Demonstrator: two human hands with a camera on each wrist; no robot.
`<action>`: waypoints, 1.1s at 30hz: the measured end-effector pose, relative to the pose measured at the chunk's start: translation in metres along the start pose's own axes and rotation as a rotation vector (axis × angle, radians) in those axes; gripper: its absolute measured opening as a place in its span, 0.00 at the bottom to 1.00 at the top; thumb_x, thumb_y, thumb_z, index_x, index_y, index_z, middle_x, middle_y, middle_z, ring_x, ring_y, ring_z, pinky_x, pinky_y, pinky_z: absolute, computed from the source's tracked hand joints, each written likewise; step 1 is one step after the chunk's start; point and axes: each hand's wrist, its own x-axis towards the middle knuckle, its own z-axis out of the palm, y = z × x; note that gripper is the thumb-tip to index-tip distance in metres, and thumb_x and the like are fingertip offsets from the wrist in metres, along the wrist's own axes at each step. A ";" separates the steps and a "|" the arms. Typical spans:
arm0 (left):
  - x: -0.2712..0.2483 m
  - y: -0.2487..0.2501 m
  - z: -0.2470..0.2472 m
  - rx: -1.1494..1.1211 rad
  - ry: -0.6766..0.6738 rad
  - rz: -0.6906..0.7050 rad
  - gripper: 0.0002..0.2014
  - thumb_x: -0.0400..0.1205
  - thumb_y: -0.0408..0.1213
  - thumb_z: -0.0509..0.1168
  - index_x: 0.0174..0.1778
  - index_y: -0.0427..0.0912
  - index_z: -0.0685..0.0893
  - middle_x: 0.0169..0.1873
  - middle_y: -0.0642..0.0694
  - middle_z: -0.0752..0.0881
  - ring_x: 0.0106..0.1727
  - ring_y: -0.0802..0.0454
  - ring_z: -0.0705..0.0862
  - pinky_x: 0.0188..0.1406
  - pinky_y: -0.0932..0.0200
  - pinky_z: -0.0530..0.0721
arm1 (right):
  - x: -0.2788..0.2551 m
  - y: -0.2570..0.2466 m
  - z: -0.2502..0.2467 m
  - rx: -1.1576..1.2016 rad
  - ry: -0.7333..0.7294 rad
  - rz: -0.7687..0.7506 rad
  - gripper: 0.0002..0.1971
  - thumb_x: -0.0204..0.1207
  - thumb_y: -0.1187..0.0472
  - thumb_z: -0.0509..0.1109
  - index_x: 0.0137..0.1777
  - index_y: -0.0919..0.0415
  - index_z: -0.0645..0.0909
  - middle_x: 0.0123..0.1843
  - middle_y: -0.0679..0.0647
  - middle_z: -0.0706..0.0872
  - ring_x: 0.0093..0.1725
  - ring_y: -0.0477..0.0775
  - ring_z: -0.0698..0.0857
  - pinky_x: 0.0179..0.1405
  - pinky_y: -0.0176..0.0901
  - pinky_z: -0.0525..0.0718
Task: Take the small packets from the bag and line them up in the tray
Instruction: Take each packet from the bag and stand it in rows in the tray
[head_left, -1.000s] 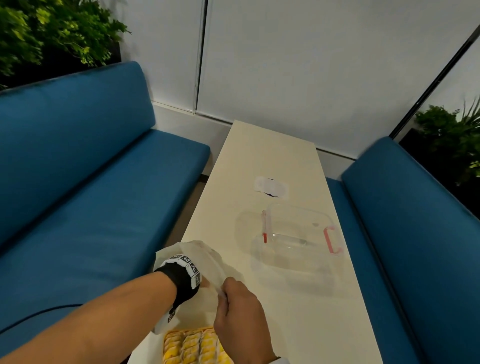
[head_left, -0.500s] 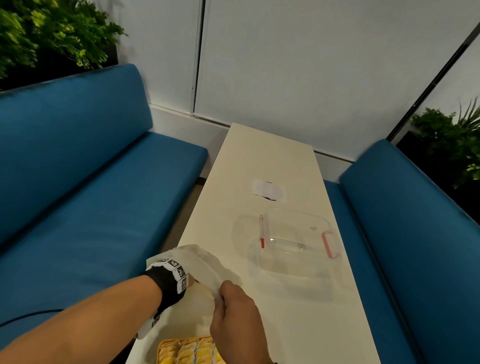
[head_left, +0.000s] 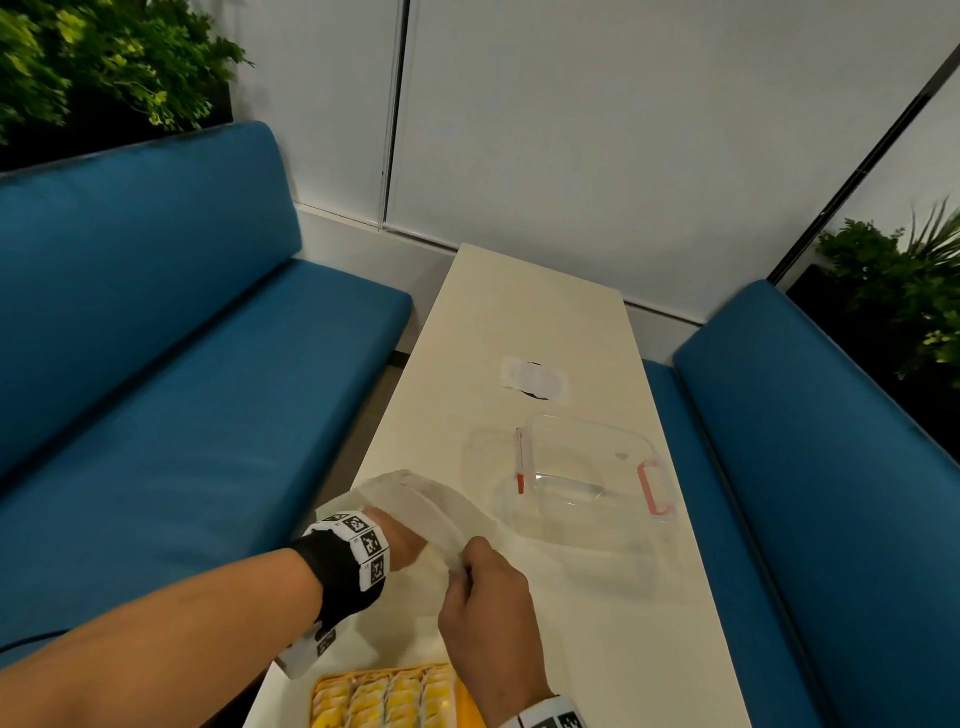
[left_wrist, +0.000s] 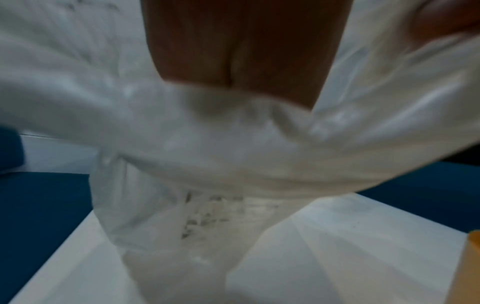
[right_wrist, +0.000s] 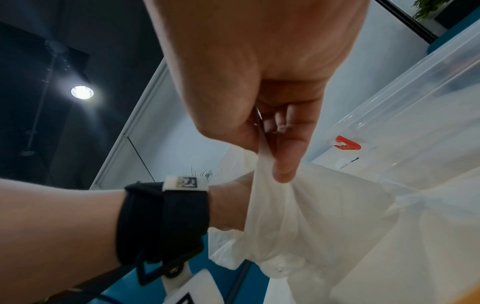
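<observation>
A thin white plastic bag (head_left: 447, 512) lies on the near left of the table (head_left: 519, 312). My left hand (head_left: 402, 538) reaches into its mouth. The film hides the fingers in the head view, and the left wrist view shows only blurred fingers (left_wrist: 233, 51) against the bag (left_wrist: 233, 144). My right hand (head_left: 465, 566) pinches the bag's rim between thumb and fingers; the right wrist view shows this pinch (right_wrist: 270, 156) on the bag (right_wrist: 311, 205). An orange tray (head_left: 314, 701) at the near edge holds rows of small yellow packets (head_left: 384, 699).
A clear plastic container (head_left: 587, 478) with red clips stands right of the bag, beyond my hands. A pale sticker (head_left: 535, 379) lies farther along the table. Blue sofas (head_left: 156, 415) flank the table on both sides. Plants stand in the far corners.
My left hand stays inside the bag and my right hand keeps its pinch on the rim. The bag mouth has spread a little wider. The view has shifted slightly.
</observation>
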 end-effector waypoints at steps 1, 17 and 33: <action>-0.001 0.006 -0.005 0.053 -0.019 0.022 0.13 0.92 0.34 0.54 0.67 0.41 0.81 0.56 0.46 0.86 0.56 0.50 0.85 0.61 0.62 0.77 | 0.002 0.001 -0.001 0.002 0.013 0.004 0.10 0.85 0.59 0.59 0.42 0.50 0.65 0.40 0.48 0.78 0.39 0.51 0.76 0.39 0.43 0.76; -0.044 0.001 -0.018 -0.601 0.383 0.273 0.12 0.83 0.37 0.72 0.62 0.52 0.90 0.59 0.57 0.83 0.55 0.61 0.81 0.56 0.74 0.76 | 0.033 0.032 -0.013 0.182 0.081 0.197 0.10 0.77 0.61 0.64 0.34 0.52 0.71 0.32 0.54 0.84 0.32 0.60 0.87 0.33 0.60 0.89; -0.129 0.033 0.007 -2.190 0.255 -0.117 0.18 0.75 0.28 0.74 0.62 0.35 0.88 0.56 0.34 0.92 0.53 0.40 0.91 0.53 0.44 0.91 | -0.020 0.006 -0.042 0.511 -0.111 0.062 0.17 0.76 0.52 0.78 0.62 0.40 0.79 0.60 0.39 0.82 0.45 0.48 0.88 0.36 0.43 0.88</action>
